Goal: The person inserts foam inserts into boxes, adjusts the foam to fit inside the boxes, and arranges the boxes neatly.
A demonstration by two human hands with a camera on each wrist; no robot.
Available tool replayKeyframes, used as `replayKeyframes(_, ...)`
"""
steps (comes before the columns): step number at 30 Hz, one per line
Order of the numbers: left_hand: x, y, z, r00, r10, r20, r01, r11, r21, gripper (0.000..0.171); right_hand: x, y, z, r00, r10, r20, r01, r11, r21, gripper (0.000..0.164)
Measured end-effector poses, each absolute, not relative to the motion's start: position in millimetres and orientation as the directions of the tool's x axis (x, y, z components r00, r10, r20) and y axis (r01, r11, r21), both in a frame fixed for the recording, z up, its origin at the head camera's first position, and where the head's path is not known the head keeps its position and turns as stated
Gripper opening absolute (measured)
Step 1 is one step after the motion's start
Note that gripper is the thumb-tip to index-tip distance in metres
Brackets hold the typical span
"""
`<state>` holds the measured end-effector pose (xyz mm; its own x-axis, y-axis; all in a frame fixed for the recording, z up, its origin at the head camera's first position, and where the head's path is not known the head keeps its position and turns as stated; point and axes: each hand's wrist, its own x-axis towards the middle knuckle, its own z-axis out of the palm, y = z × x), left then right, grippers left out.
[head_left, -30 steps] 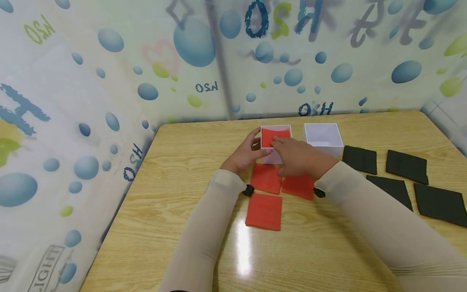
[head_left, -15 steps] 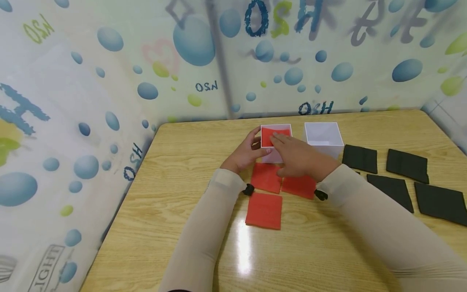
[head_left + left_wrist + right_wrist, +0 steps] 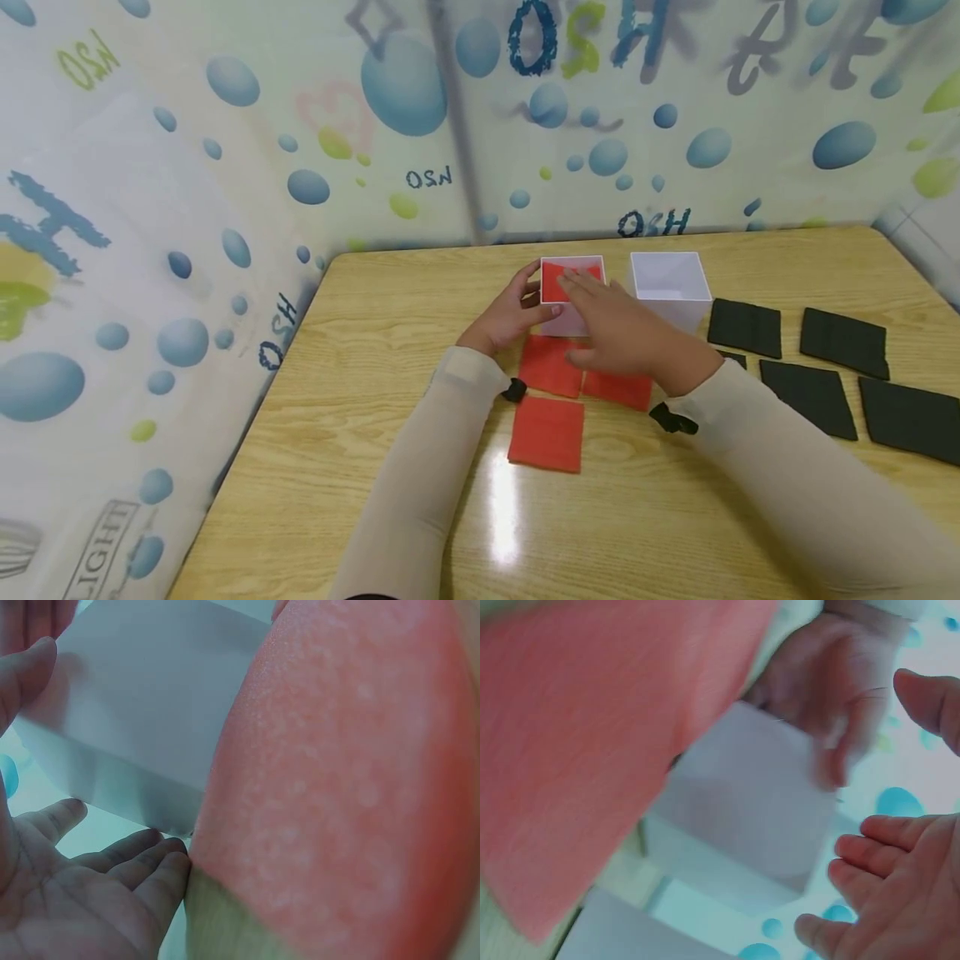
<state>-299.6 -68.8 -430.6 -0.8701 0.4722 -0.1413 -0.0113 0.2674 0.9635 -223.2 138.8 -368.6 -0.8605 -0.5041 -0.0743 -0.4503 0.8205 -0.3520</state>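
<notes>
My left hand (image 3: pixel 512 315) holds a small white box (image 3: pixel 564 323) at its left side, thumb on the front wall. In the left wrist view the left hand's fingers (image 3: pixel 150 877) lie beside the box's pale wall. Inside the box sits a red square cloth-like piece (image 3: pixel 553 287). My right hand (image 3: pixel 626 329) is over the box's front right, fingers straight and pointing into the opening; whether they touch the red piece cannot be told. Its palm and spread fingers show in the right wrist view. Below the box lie three more red squares (image 3: pixel 546 434), one partly under the right hand.
A second white box (image 3: pixel 670 279) stands right of the first. Several black squares (image 3: pixel 843 342) lie flat on the table's right side, one mostly hidden by the right sleeve. Behind the wooden table (image 3: pixel 390 317) rises a patterned wall (image 3: pixel 487 150).
My right hand has drawn slightly back to the right from the red piece in the box. The left hand keeps its hold. The head view has shifted a little.
</notes>
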Motion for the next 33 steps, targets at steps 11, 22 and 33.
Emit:
replayKeyframes(11,-298,-66,-432,-0.87,0.47,-0.147,-0.017,0.269,0.963,0.09,-171,147,-356,-0.876,-0.475,-0.077,-0.409,0.82,-0.401,0.09)
replayKeyframes(22,-299,-68,-433,-0.873,0.465,-0.151,-0.027,0.264,0.964,0.092,-153,141,-357,-0.829,-0.514,-0.222,-0.417,0.832,-0.366,0.076)
replayKeyframes(33,-299,-67,-431,-0.88,0.449,-0.156,-0.032,0.271,0.962,0.092,-148,130,-371,-0.79,-0.551,-0.269,-0.473,0.827,-0.304,0.071)
